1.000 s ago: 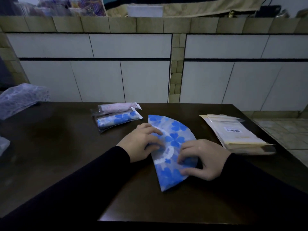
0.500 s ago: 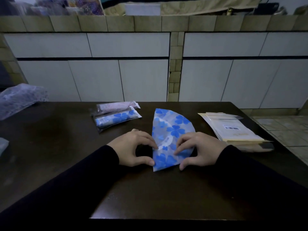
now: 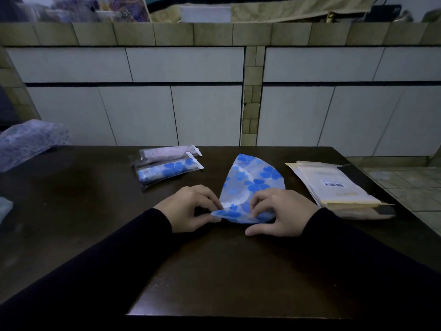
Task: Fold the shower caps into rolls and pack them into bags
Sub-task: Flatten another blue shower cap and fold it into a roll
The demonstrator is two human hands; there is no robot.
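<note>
A blue-flowered shower cap (image 3: pixel 253 182), folded to a fan shape, is laid flat on the dark table (image 3: pixel 95 211), near the middle and just ahead of the person. Its near, narrow end is turned up into the start of a roll. That end is pinched by the left hand (image 3: pixel 191 207) at its left corner, thumb and fingertips curled round the plastic. The right side of the same end is gripped by the right hand (image 3: pixel 282 212), fingers bent over the fold, thumb laid on the table beneath. Both arms are covered by black sleeves (image 3: pixel 119 259).

Two packed bags are seen behind the left hand, side by side and touching: a bagged blue-flowered roll (image 3: pixel 168 172) nearer, a bagged pink roll (image 3: pixel 168 152) farther. They are well apart from the cap being folded.

A stack of empty flat bags (image 3: pixel 334 185), a barcode label on top, is placed to the right of the cap, near the table's right edge. A crumpled pale purple plastic heap (image 3: pixel 28 139) is seen at the far left edge; what it holds cannot be told. A white-tiled wall (image 3: pixel 191 111) is behind the table.
</note>
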